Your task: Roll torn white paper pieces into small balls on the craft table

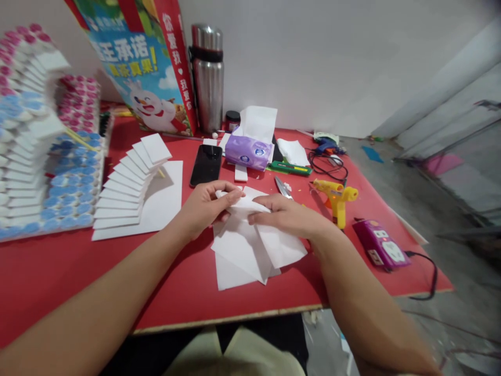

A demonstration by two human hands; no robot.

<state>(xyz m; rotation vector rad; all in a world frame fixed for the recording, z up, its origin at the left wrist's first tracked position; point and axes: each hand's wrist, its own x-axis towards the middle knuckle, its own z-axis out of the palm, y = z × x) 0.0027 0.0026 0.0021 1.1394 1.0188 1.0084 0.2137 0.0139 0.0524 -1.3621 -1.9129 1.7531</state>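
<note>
Left hand [213, 204] and right hand [284, 213]: both gripping white tissue [247, 203], fingers closed on it. Tissue position: above white sheets [238, 248], near front edge of red tabletop [172, 295]. Glue gun [336, 197]: toward right edge.

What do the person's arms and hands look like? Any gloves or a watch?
The left hand and right hand have no gloves, and I see no rings or watch. The left forearm and right forearm show no sleeves, except perhaps at the very edge.
</note>
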